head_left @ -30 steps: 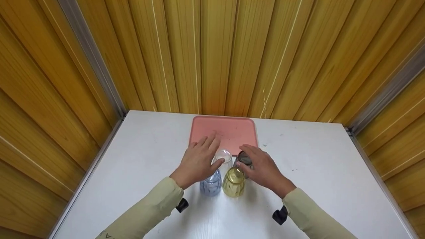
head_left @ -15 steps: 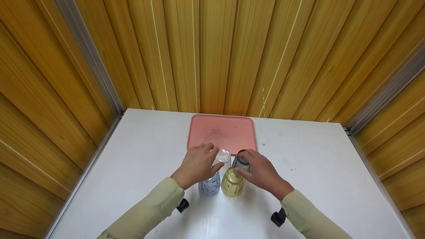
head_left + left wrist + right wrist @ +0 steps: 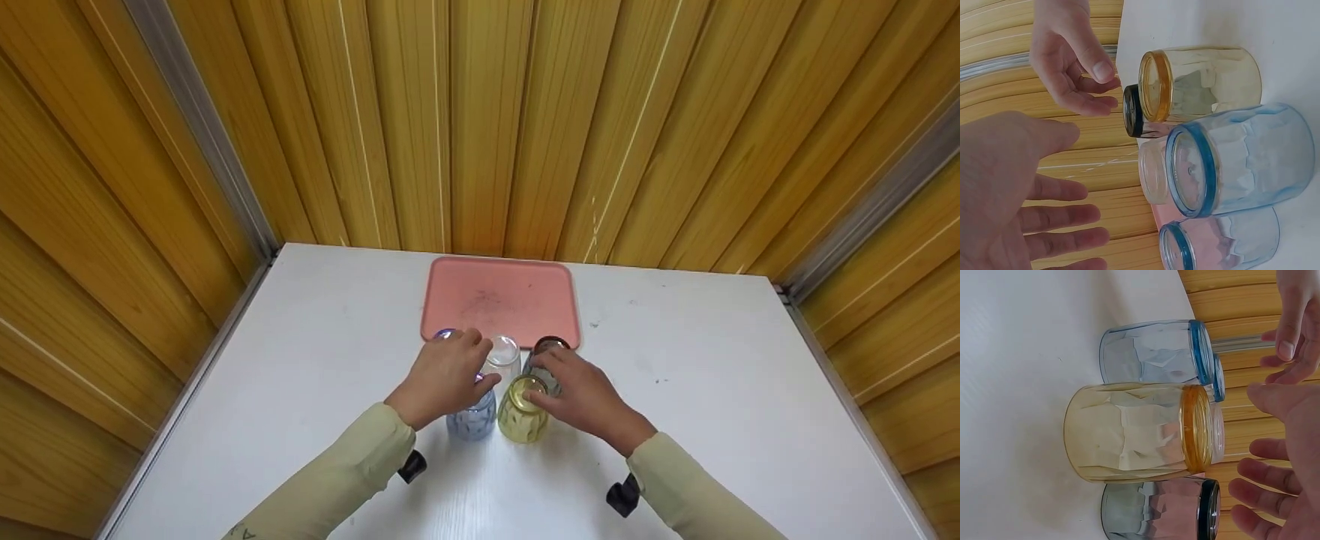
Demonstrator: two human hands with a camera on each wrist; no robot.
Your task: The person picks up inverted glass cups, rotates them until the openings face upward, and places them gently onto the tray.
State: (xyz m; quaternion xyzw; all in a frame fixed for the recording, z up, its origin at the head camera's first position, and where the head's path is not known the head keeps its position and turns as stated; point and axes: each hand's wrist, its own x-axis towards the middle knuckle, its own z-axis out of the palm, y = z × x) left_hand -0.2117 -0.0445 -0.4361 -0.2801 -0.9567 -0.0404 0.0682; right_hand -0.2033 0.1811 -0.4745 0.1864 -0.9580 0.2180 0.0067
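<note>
Several faceted drinking glasses stand close together, apparently mouth down, on the white table. In front are a blue glass (image 3: 472, 422) and a yellow glass (image 3: 523, 421). Behind them stand a clear glass (image 3: 503, 360), a dark grey glass (image 3: 550, 345) and a second blue glass (image 3: 1258, 236), mostly covered by my left hand in the head view. My left hand (image 3: 442, 375) hovers over the blue glasses, fingers relaxed and apart from them in the left wrist view. My right hand (image 3: 585, 390) hovers above the yellow and dark grey glasses, fingers loosely spread, holding nothing.
A pink tray (image 3: 499, 289) lies flat behind the glasses, near the back edge of the white table (image 3: 675, 360). Wood-patterned walls (image 3: 480, 127) rise behind the table and at both sides.
The fingers of both hands have bent downward over the glasses, and the right hand has shifted slightly left. More of the back-left blue glass shows now. The glasses have stayed in place.
</note>
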